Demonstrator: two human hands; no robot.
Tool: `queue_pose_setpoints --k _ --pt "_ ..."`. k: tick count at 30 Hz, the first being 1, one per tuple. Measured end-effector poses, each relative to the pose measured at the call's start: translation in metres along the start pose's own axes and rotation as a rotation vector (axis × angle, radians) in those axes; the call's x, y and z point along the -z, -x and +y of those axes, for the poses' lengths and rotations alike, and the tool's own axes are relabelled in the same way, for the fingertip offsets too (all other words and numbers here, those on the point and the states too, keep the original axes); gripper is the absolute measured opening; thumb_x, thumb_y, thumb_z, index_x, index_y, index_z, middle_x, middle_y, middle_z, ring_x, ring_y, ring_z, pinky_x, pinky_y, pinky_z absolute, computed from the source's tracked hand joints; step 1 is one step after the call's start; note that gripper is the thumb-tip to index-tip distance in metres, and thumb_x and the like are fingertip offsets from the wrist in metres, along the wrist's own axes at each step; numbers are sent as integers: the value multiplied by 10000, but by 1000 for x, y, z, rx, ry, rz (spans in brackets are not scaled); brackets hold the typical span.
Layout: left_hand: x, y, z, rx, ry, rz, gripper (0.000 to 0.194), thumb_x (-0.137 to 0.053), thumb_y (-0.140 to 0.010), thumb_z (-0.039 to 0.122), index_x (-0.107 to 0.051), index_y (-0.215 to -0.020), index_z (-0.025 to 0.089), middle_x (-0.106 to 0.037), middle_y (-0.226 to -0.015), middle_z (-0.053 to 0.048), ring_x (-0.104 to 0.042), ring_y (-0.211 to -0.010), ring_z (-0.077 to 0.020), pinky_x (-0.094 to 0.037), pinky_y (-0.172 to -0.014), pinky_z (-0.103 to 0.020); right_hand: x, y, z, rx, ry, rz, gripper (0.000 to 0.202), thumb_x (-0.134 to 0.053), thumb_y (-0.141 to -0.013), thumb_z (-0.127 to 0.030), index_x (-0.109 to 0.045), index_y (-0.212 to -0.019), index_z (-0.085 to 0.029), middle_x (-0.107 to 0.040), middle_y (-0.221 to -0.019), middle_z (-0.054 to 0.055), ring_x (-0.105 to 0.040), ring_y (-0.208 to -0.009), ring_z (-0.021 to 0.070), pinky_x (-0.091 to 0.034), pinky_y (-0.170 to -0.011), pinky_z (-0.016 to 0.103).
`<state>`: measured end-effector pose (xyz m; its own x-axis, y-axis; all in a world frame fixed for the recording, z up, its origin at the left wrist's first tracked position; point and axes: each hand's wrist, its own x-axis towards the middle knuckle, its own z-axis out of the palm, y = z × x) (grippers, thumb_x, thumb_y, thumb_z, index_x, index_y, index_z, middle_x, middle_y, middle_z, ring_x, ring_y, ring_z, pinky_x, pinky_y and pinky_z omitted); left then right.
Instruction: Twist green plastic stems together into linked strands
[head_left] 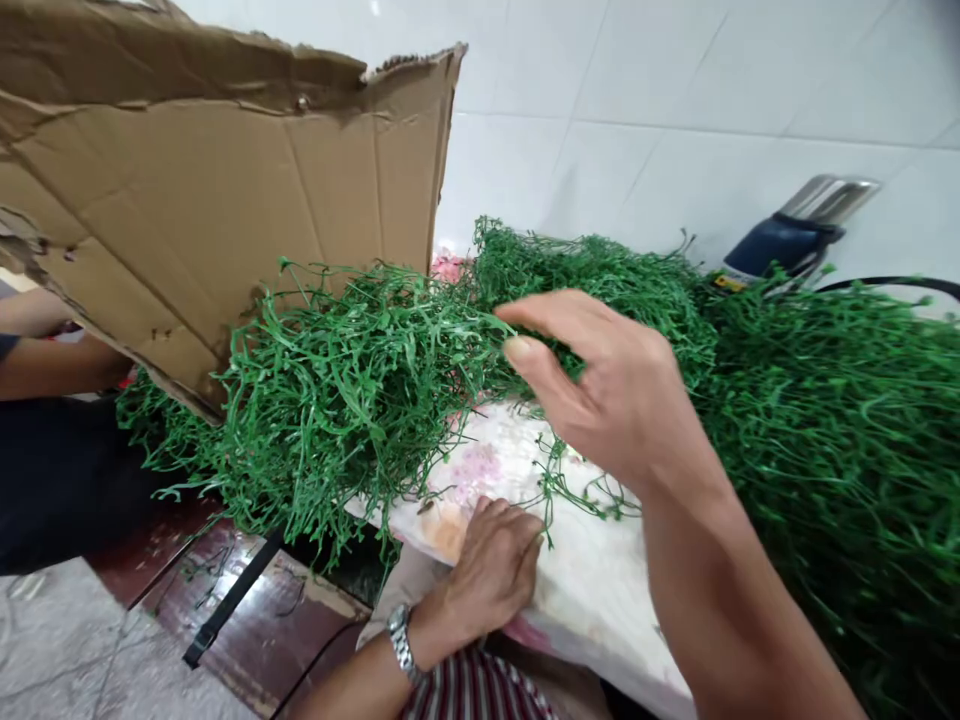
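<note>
My right hand [611, 385] is raised over the board, thumb and forefinger pinched on a thin green stem [484, 322] at the edge of a tangled heap of plastic-looking green stems [345, 380]. Lower down, my left hand [499, 560], with a metal watch at the wrist, rests curled at the front edge of the pale floral-patterned board [592, 575]. Its fingertips are hidden, so whatever they hold does not show. A loose green sprig [581, 490] lies on the board just beyond the left knuckles.
More green stems [840, 400] are piled at the right and along the white tiled wall [675, 90]. A cardboard sheet [225, 190] stands at the left, with another person's arm [64, 368] behind it. A dark blue tool with a metal nozzle [784, 245] leans at the back right.
</note>
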<state>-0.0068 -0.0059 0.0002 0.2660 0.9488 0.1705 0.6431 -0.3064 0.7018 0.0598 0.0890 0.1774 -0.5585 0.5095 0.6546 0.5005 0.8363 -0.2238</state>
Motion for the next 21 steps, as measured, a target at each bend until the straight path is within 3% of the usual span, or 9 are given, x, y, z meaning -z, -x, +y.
queue_pose_setpoints --k 4,9,12,14,17,19,21 --pt "1 -1 7 -15 -56 10 178 -340 -873 155 -499 -797 180 -576 -797 -30 -504 -816 -174 -350 -832 -346 12 86 27 -192 125 -102 194 -487 -869 -260 -625 -968 -166 -672 -931 54 -614 -874 160 -456 -803 269" --pt "-21 0 20 -158 -197 12 180 -361 -833 134 -523 -761 166 -582 -766 -59 -495 -781 -212 -352 -747 -377 -10 169 43 -643 74 -321 242 -460 -865 -318 -626 -947 -162 -680 -891 72 -627 -797 185 -460 -713 280" --pt "-37 5 29 -247 -239 22 181 -372 -802 114 -549 -775 144 -590 -786 -87 -500 -780 -230 -361 -744 -399 -25 190 41 -738 -153 -457 235 -461 -856 -330 -615 -948 -177 -667 -798 25 -601 -708 149 -446 -649 243" --pt "-39 10 31 -285 -204 1 195 -369 -788 97 -559 -771 137 -589 -775 -93 -505 -763 -228 -371 -733 -398 -30 198 40 -783 -216 -400 210 -472 -842 -314 -602 -920 -169 -635 -754 10 -566 -673 132 -434 -630 231" --pt "-26 11 27 -280 34 9 237 -368 -784 84 -584 -862 139 -591 -764 -74 -518 -758 -204 -392 -728 -364 -28 206 39 -862 -256 -267 178 -458 -839 -272 -576 -918 -164 -601 -736 3 -533 -648 119 -420 -614 224" --pt "-13 3 23 -158 288 86 282 -380 -792 95 -584 -979 146 -610 -839 -72 -538 -824 -186 -409 -757 -326 -26 210 36 -910 -308 -195 178 -448 -845 -267 -565 -932 -164 -594 -736 5 -526 -637 115 -410 -584 214" --pt "-4 -15 19 101 524 143 253 -422 -809 153 -588 -1000 156 -620 -909 -67 -554 -874 -171 -418 -777 -291 -28 211 30 -927 -352 -155 187 -437 -855 -273 -558 -943 -163 -588 -732 10 -524 -634 115 -400 -554 204"
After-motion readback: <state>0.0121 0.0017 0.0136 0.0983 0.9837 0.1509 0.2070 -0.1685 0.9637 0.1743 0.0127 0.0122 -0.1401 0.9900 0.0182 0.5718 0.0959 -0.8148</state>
